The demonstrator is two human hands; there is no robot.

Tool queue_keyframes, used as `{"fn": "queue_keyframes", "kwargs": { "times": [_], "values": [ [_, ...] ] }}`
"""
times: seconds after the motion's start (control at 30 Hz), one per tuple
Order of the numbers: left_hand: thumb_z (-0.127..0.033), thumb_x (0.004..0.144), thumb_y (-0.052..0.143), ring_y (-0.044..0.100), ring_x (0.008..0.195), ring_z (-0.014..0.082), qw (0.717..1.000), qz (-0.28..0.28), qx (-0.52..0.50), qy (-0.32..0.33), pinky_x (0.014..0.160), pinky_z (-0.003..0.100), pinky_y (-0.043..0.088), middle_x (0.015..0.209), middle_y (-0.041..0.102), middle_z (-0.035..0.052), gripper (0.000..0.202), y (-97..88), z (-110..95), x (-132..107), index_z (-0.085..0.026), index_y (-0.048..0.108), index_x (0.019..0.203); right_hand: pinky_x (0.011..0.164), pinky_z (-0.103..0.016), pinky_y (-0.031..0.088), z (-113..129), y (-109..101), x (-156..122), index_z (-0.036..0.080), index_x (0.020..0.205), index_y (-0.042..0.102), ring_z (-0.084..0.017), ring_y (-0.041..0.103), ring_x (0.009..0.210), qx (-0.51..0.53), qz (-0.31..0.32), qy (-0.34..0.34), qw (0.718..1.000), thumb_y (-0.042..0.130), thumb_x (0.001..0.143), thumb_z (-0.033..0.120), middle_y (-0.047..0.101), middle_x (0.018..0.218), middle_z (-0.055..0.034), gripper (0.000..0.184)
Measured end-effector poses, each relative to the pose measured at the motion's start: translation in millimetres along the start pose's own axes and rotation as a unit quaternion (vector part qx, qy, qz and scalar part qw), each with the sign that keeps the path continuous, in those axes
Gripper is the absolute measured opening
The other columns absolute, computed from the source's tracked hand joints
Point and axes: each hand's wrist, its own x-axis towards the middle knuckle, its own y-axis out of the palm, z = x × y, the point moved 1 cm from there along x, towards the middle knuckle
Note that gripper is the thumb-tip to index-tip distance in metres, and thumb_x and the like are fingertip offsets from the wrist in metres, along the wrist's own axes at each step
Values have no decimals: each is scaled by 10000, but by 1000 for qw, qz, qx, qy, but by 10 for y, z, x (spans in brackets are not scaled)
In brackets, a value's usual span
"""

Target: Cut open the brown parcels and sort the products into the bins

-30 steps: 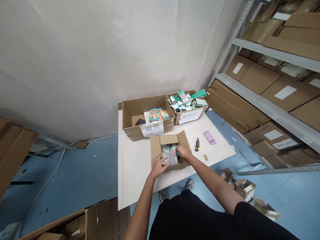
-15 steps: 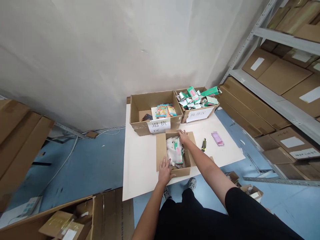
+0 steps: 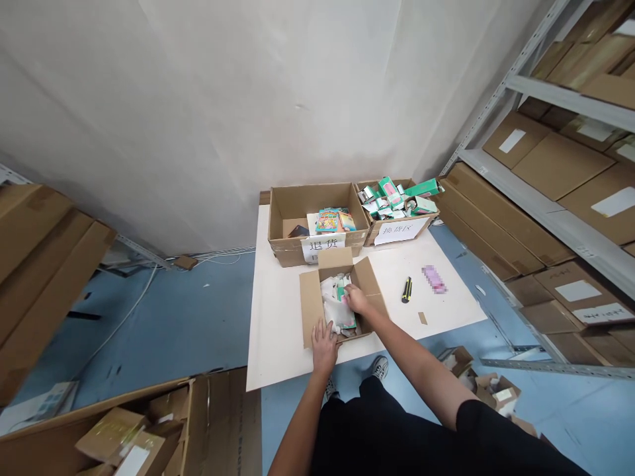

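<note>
An opened cardboard box (image 3: 311,301) stands on the white table with its flaps folded out. Inside lies a green-and-white packet (image 3: 349,320), partly covered by crumpled white wrapping (image 3: 335,311). My right hand (image 3: 356,299) reaches into the box from the right, its fingers curled against the packet's upper end; the fingertips are partly hidden. My left hand (image 3: 324,345) rests at the box's near left corner, fingers stretched over the rim and apart. To the right lies a black and yellow utility knife (image 3: 407,289), touched by neither hand.
Behind stand a large labelled box (image 3: 288,254) with colourful booklets and another labelled box (image 3: 372,235) heaped with green-and-white packets. A blurred pink item (image 3: 434,279) and a cardboard scrap (image 3: 423,318) lie on the table (image 3: 278,357). Loaded shelving (image 3: 570,205) flanks the right.
My right hand has moved from the box's far edge down into its contents. The far and right flaps now stand out more visibly. My left hand stays at the near left corner.
</note>
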Motion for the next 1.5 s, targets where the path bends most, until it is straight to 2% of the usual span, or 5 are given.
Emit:
{"fn": "queue_keyframes", "kwargs": {
  "times": [0.33, 0.5, 0.9, 1.1, 1.5],
  "values": [
    [-359, 875, 783, 344, 1574, 406, 998, 25, 11, -55, 1248, 672, 317, 1565, 584, 97, 183, 27, 46, -191, -260, 779, 1029, 1192, -423, 389, 208, 451, 331, 142, 1589, 469, -314, 403, 1516, -82, 130, 34, 988, 513, 875, 72, 506, 1611, -167, 719],
    [-332, 871, 795, 345, 1573, 408, 998, 34, 16, -56, 1243, 666, 326, 1564, 583, 99, 190, 5, 22, -151, -259, 775, 1045, 1176, -447, 399, 266, 390, 158, 104, 1460, 597, -326, 454, 1443, -110, 134, 33, 984, 470, 944, 101, 588, 1487, -215, 531],
    [-274, 864, 778, 307, 1590, 407, 998, 30, -25, -53, 1257, 684, 276, 1544, 596, 111, 156, -65, 26, -112, -255, 769, 1019, 1237, -482, 349, 452, -110, -296, 172, 941, 789, -354, 323, 1545, -70, -70, -46, 994, 676, 966, 345, 599, 1488, -167, 208],
    [-312, 870, 782, 328, 1580, 407, 999, 23, 4, -44, 1251, 668, 300, 1530, 608, 106, 109, -64, 31, -101, -256, 777, 964, 1038, -371, 506, 418, 37, -608, 187, 1253, 661, -276, 620, 1237, -46, -48, 45, 997, 662, 948, 264, 721, 1243, -132, 315],
    [-289, 854, 782, 335, 1574, 417, 999, 27, 9, -41, 1260, 665, 280, 1518, 613, 118, 105, -119, 49, -95, -241, 784, 947, 1220, -577, 294, 634, 247, -690, 189, 1371, 652, -342, 532, 1252, -31, -150, 29, 988, 649, 962, 344, 713, 1190, -152, 438]
  ]
}}
